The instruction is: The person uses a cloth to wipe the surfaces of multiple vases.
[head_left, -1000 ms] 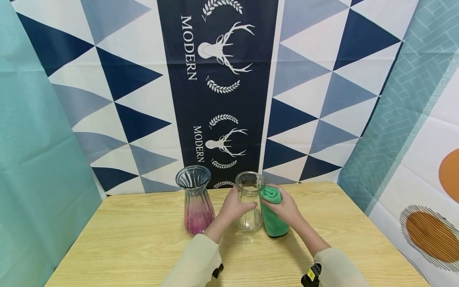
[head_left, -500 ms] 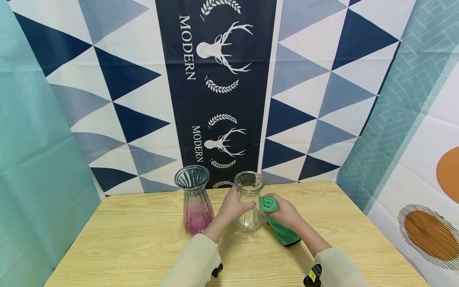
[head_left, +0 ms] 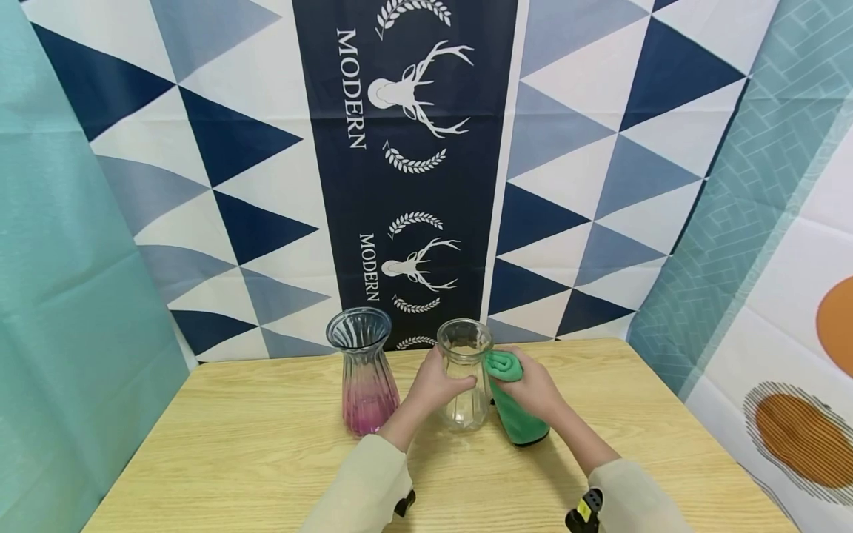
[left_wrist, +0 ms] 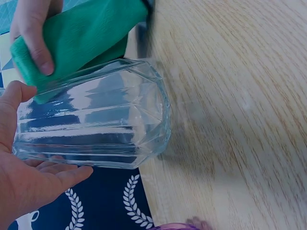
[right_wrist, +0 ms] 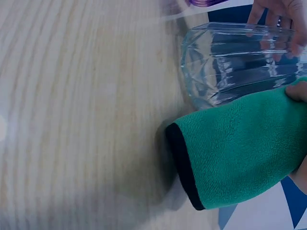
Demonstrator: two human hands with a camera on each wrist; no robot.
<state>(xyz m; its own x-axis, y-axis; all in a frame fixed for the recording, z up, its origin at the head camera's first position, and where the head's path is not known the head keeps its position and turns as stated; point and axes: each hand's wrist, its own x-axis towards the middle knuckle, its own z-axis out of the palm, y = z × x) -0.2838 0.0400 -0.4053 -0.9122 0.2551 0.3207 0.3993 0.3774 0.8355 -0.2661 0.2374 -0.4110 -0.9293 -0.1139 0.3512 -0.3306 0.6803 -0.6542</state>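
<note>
A clear ribbed glass vase point(head_left: 466, 400) stands upright on the wooden table. My left hand point(head_left: 437, 383) grips it around the upper body from the left, thumb across the near side. Against the vase's right side, my right hand point(head_left: 533, 385) holds a rolled green cloth point(head_left: 520, 418) with dark edging, its upper end touching the glass just below the rim. In the left wrist view the cloth point(left_wrist: 91, 38) lies along the vase wall point(left_wrist: 96, 115). The right wrist view shows the cloth's black edge hanging just off the tabletop.
To the left of the clear vase stands a second ribbed vase point(head_left: 366, 377), blue-grey above and pink below. Patterned cloth hangs behind the wooden table point(head_left: 266, 459), with a teal curtain point(head_left: 80, 296) on the left and a printed sheet on the right.
The right hand and cloth dipped half a second ago with the cloth's lower end swinging right, then rose again and swung partly back. The left hand and clear vase stay in place.
</note>
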